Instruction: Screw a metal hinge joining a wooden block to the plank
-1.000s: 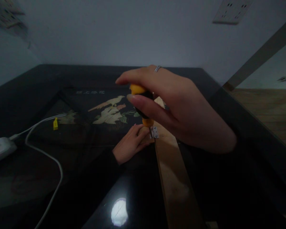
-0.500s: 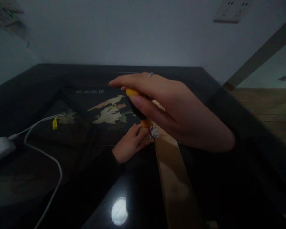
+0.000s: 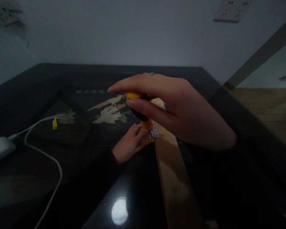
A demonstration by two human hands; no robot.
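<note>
My right hand point(image 3: 173, 105), a ring on one finger, is wrapped round the yellow and black handle of a screwdriver point(image 3: 146, 123). The tool tilts, its lower end at a small metal hinge point(image 3: 155, 131). That hinge lies at the left edge of a long wooden board point(image 3: 173, 168), which runs toward me. Just left of the hinge, my left hand point(image 3: 131, 143) presses on a smaller wooden piece point(image 3: 146, 139), its fingertips partly hidden behind the screwdriver.
The glossy dark table point(image 3: 69, 76) bears a bird and leaf picture. A white power strip point(image 3: 1, 149) with a cable point(image 3: 58, 163) and yellow tag point(image 3: 54, 123) lies at the left. Behind stands a wall with a socket panel point(image 3: 232, 11).
My right hand has shifted slightly downward, and its fingers have turned a little on the screwdriver handle. My left hand, the board and the hinge look unmoved.
</note>
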